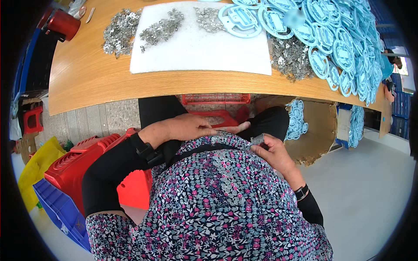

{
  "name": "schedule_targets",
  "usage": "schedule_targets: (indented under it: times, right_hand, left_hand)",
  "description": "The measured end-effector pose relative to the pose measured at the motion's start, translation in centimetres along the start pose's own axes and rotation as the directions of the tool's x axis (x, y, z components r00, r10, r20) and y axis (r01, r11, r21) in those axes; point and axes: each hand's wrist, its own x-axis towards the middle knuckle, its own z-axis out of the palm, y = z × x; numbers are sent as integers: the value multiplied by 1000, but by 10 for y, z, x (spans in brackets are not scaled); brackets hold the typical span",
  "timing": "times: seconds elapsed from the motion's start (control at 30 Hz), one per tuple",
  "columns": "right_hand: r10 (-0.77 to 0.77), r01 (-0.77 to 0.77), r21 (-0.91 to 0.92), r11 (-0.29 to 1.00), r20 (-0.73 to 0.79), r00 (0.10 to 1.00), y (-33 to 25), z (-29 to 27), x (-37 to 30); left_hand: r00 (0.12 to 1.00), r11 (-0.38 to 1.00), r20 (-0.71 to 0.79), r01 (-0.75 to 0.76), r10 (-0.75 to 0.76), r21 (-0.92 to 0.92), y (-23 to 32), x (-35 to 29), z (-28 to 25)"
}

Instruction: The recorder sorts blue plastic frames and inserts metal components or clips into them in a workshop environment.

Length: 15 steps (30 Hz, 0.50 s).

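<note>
Both of my hands are at my lap, below the table's near edge. My left hand (189,126) rests over the front of the floral garment (217,191), its fingers stretched out toward the right and partly hidden by folds. At the right side of the lap, my right hand (274,152) pinches a small grey piece (257,139) that looks like cloth between thumb and fingers. What that piece belongs to cannot be made out. Neither hand touches the parts on the table.
On the wooden table (93,85) lies a white foam sheet (200,56) with small metal clips (162,29). More clips (119,32) and a heap of light blue plastic parts (344,48) flank it. A cardboard box (320,135), red stools (78,161) and a blue crate (61,209) stand below.
</note>
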Motion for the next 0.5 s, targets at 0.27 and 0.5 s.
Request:
schedule_targets:
  times: [0.27, 0.5]
  right_hand:
    - [116, 85, 544, 835, -325, 938, 14, 41, 18]
    - [-144, 116, -307, 945, -70, 987, 70, 37, 58]
  left_hand:
    - [969, 960, -229, -25, 92, 278, 7, 0, 15]
    - [978, 884, -205, 57, 45, 464, -40, 32, 10]
